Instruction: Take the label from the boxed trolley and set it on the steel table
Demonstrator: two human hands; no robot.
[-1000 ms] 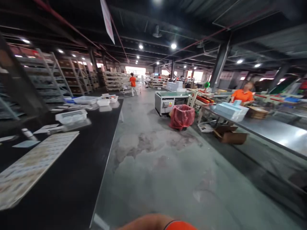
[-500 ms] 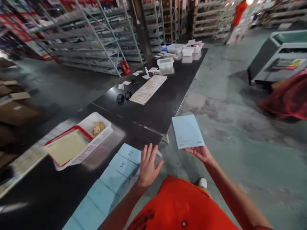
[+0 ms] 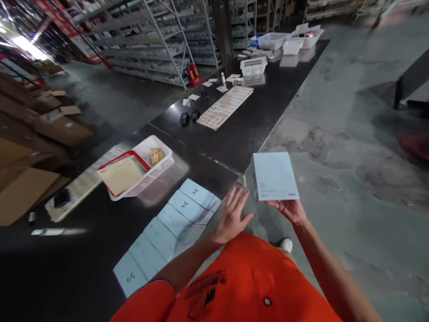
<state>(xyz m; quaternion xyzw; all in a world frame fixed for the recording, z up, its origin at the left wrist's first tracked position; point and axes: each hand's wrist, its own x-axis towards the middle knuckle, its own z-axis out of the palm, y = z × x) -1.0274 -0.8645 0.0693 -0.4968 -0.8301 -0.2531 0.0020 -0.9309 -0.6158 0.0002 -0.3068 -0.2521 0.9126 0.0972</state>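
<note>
My right hand (image 3: pixel 288 210) holds a flat light-blue packet (image 3: pixel 275 175) from below, out over the floor just past the table's corner. My left hand (image 3: pixel 232 217) is spread open, fingers apart, at the near edge of the dark table (image 3: pixel 100 250). Beside it a row of several light-blue packets (image 3: pixel 170 228) lies overlapping on the table, some showing a small dark mark. My orange shirt (image 3: pixel 248 286) fills the bottom of the view.
A white basket (image 3: pixel 147 172) holding a red tray with a yellow sheet stands left of the row. A second dark table (image 3: pixel 241 129) beyond carries a printed sheet (image 3: pixel 225 107), small black devices and white bins (image 3: pixel 273 41). Cardboard boxes (image 3: pixel 30 134) and metal shelving (image 3: pixel 157 40) stand at left.
The view swung from the hall's aisle down to the table. Both hands came into sight, the right one holding the packet, and in the last half second they shifted slightly right.
</note>
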